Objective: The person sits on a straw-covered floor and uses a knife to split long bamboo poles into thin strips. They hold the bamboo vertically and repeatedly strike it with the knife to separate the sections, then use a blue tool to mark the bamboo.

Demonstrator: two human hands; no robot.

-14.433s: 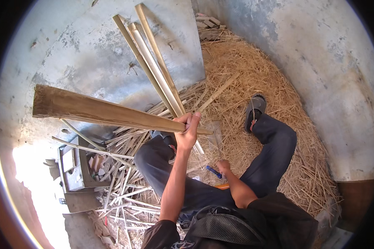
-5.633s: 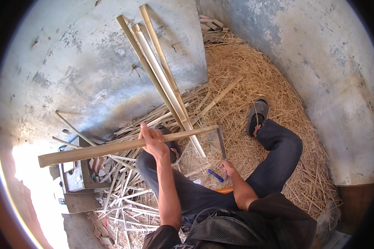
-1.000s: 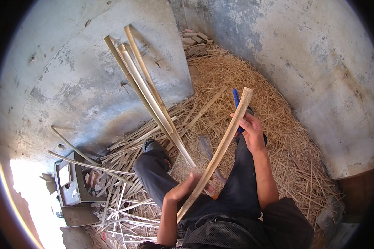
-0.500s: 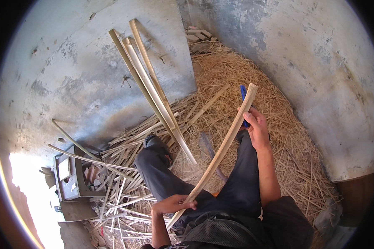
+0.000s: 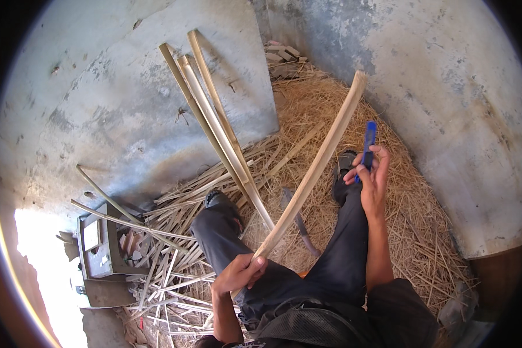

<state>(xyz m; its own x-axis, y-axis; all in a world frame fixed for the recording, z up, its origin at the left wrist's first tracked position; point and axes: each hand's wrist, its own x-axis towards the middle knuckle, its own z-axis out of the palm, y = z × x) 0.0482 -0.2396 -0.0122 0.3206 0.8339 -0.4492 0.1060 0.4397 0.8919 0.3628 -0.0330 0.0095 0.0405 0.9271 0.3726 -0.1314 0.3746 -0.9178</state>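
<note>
My left hand (image 5: 240, 274) is closed round the lower part of a long pale bamboo strip (image 5: 307, 184), with the thumb on top. The strip slants up and away to the right, its far end high above the straw. Off to the right of it, my right hand (image 5: 372, 174) grips a slim blue tool (image 5: 369, 143) between thumb and fingers. That tool has a dark section and points away from me; its exact kind cannot be made out. My right hand is apart from the strip.
Split bamboo poles (image 5: 206, 110) lean on the left wall. Loose strips (image 5: 177, 278) pile beside a grey box (image 5: 101, 258) of rubble. Straw-like shavings (image 5: 423, 243) cover the floor. A tool with a wooden handle (image 5: 305, 232) lies between my legs.
My right hand has let go of the strip and moved slightly right, keeping the blue tool. My left hand has moved up a little, and the strip's far end has risen.
</note>
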